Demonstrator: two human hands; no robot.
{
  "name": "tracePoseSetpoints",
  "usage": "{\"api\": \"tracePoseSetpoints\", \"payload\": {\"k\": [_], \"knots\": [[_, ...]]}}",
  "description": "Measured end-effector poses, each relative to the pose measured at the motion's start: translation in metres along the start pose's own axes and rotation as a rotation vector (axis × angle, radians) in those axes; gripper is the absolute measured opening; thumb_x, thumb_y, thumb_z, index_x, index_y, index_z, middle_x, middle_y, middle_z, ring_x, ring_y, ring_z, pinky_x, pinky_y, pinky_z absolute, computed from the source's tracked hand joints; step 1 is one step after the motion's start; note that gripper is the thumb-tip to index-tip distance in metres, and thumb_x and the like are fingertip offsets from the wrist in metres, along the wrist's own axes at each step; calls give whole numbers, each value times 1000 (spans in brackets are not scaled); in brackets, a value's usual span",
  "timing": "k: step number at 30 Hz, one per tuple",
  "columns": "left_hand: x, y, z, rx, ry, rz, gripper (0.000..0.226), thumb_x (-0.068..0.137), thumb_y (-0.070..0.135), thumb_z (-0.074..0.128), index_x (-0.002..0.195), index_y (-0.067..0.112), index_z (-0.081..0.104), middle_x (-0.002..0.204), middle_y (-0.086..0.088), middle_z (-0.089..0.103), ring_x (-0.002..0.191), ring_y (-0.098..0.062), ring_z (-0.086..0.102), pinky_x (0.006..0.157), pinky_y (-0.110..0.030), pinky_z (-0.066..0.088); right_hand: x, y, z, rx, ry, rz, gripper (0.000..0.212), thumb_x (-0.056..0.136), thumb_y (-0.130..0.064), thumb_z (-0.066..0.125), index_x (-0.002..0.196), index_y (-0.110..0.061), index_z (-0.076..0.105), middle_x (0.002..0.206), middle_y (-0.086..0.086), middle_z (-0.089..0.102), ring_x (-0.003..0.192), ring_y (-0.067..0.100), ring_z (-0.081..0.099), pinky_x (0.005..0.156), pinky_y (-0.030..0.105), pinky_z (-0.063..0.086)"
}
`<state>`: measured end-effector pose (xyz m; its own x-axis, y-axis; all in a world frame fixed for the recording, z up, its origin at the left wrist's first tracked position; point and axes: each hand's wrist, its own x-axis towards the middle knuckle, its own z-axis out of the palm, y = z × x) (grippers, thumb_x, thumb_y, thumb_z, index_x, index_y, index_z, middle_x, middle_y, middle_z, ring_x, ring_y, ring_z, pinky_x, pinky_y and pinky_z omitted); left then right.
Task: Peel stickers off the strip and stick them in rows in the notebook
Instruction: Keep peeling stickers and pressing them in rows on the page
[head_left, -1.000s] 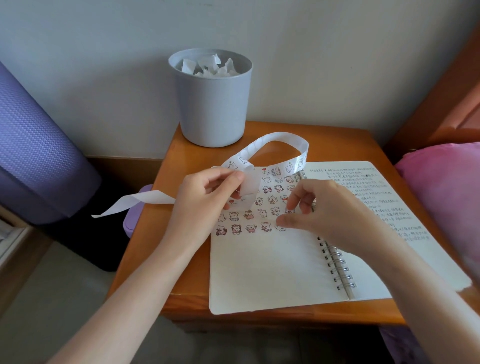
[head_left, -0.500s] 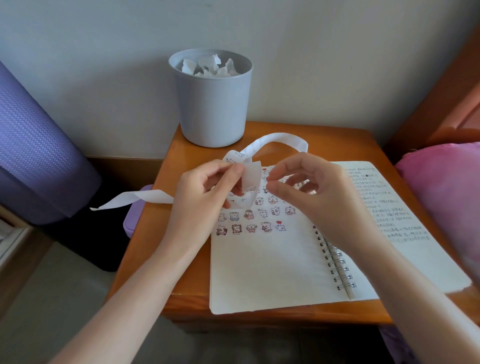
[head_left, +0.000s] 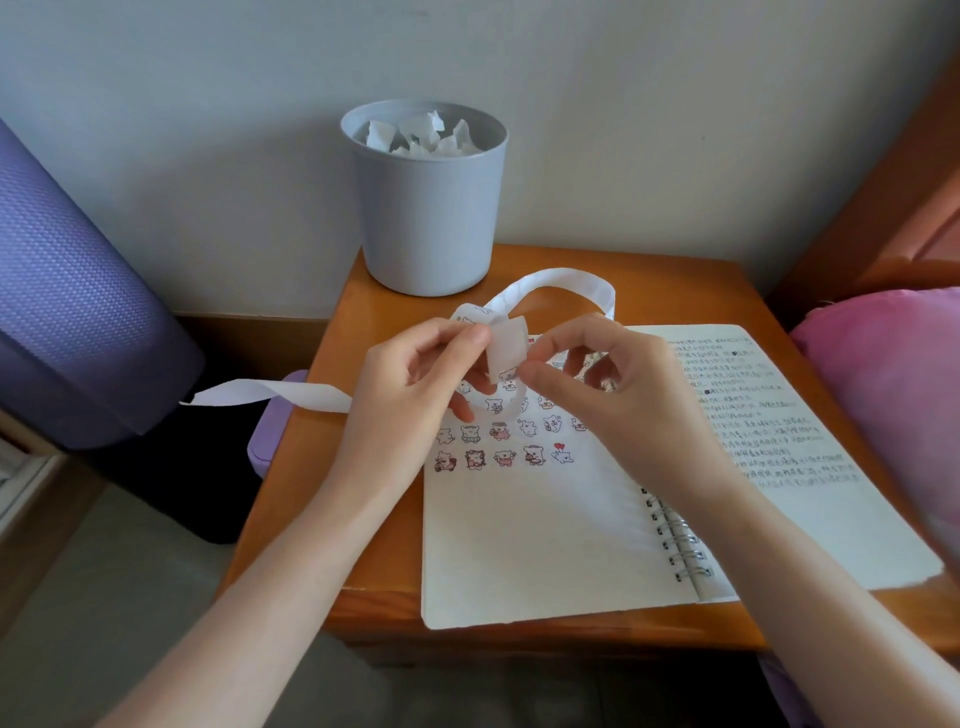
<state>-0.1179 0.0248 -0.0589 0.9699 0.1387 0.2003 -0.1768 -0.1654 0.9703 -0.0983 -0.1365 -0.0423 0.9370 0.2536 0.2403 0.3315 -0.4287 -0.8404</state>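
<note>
An open spiral notebook (head_left: 530, 540) lies on a small wooden table (head_left: 311, 493). Its left page carries rows of small cartoon stickers (head_left: 501, 457); the right page is handwritten. A long white sticker strip (head_left: 558, 278) arches above the notebook, and its free end (head_left: 270, 392) trails off the table's left side. My left hand (head_left: 410, 389) pinches the strip between thumb and fingers above the sticker rows. My right hand (head_left: 608, 384) pinches the edge of a bent section of the strip (head_left: 506, 348) just right of my left hand.
A grey bin (head_left: 426, 208) full of crumpled white paper stands at the table's back edge against the wall. A purple rolled mat (head_left: 67, 312) lies to the left, a pink cushion (head_left: 893, 389) to the right. A purple object (head_left: 267, 441) sits below the table's left edge.
My right hand rose from the sticker rows on the page to the strip held by my left hand and now pinches it. A new sticker sits at the end of the lowest row.
</note>
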Motion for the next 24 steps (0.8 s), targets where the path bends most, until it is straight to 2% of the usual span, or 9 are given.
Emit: {"api": "tracePoseSetpoints", "payload": {"k": [4,8,14,19,24], "knots": [[-2,1,0,-19,-39,16,20,93,27,54,91,13,69,79,2,71,70,-13,66,55,-19,50,3,2,0,116,22,58,5,81,-22,71,81,-18,69,65,-13,58,51,2,43,48,9,34],[-3,2,0,-3,-75,65,10,90,16,61,89,15,71,73,8,69,69,-5,65,53,-14,48,2,1,0,162,42,43,4,82,-16,70,82,-12,68,77,-2,67,55,0,47,51,9,37],[-2,0,1,10,-35,71,13,91,16,61,93,9,71,73,6,71,66,-7,67,51,-15,48,0,0,1,150,99,-56,11,81,-12,72,88,-14,65,82,-6,66,70,14,57,65,29,50],[0,-2,1,29,-28,70,11,90,16,61,92,10,71,71,6,70,67,-7,67,52,-14,48,-3,-2,2,84,79,-74,8,80,-11,72,85,-17,70,78,-11,67,67,5,54,61,17,46],[-1,-1,1,24,-45,67,11,90,15,61,91,11,71,73,4,70,68,-7,67,53,-14,49,-2,-1,3,95,86,-64,9,80,-12,73,87,-17,71,79,-9,68,69,10,57,63,20,47]]}}
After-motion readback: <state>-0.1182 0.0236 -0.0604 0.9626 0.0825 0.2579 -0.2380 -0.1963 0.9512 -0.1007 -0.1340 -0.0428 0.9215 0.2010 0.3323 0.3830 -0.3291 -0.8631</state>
